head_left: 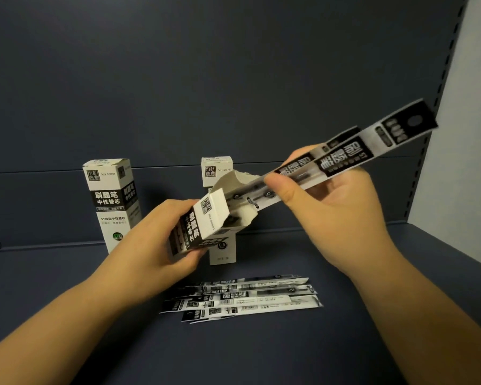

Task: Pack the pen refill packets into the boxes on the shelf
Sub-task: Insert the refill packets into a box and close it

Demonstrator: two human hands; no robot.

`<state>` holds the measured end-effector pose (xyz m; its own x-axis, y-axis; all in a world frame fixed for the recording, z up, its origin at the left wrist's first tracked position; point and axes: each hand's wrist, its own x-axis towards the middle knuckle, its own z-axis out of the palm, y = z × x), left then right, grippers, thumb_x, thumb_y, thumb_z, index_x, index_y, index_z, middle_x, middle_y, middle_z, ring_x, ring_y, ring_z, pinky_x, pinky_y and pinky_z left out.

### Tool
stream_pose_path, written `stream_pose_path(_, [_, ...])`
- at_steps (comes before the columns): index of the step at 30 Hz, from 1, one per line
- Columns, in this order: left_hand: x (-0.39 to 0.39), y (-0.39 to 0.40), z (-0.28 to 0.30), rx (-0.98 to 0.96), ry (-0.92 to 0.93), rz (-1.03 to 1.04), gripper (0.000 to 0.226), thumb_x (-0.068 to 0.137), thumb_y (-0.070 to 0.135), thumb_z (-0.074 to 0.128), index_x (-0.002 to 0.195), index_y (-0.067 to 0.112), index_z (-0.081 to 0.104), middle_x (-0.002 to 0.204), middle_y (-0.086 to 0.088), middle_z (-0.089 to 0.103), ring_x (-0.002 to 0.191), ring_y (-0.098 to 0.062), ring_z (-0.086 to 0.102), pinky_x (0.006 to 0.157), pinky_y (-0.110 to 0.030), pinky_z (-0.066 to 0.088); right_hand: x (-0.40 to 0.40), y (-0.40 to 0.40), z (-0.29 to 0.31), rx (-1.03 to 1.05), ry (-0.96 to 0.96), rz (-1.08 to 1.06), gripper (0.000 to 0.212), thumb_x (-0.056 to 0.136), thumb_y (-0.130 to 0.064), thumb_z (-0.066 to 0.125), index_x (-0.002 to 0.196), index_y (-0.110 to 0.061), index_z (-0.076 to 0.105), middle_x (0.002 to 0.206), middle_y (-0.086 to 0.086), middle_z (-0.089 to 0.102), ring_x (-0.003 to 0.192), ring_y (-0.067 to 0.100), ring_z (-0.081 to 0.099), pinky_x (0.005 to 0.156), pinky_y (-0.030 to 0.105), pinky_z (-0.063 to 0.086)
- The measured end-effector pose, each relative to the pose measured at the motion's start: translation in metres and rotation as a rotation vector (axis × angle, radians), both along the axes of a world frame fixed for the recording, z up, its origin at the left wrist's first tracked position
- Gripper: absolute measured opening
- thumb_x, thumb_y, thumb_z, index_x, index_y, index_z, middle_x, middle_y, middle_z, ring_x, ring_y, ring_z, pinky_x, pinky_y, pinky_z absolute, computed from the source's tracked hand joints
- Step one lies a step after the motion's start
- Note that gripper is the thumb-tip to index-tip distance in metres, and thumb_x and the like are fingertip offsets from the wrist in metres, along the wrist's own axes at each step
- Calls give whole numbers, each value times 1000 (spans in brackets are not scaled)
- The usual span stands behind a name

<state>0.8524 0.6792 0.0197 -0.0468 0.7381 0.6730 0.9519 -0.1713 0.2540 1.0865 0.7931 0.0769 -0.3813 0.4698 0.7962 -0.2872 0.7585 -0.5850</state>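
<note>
Left hand (161, 240) fingers gripping open box (203, 226), right hand (331, 201) fingers pinching refill packets (345, 157) at its mouth

You are looking at a dim, low-contrast picture with a cool grey-blue cast. Soft light falls from above and in front, so your forearms and the white wall (472, 79) at the right edge come out brightest, while the dark shelf (261, 354) swallows detail and shows only faint shadows. The far end of the held refill packets (372, 140) is smeared by motion blur. Wide-angle distortion bends the shelf upright (443, 87) at the right. Fine print looks soft throughout.
</note>
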Motion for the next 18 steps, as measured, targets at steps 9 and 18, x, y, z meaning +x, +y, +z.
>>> stream_pose_path(9, [6,2,-1,-25,32,-30,74,78,24,83,139,43,45,123,30,52,117,2,54,91,-6,39,-11,3,-9,-111,-105,113,18,81,-11,81,84,-27,73,83,-12,77,84,5,74,77,20,57])
stream_pose_path(18, [12,4,-3,13,-32,-65,72,79,24,83,138,43,47,124,27,55,120,-3,56,95,-12,43,-16,10,-18,-111,-215,126,18,90,-32,72,107,-28,65,98,6,66,92,36,62,84,46,55])
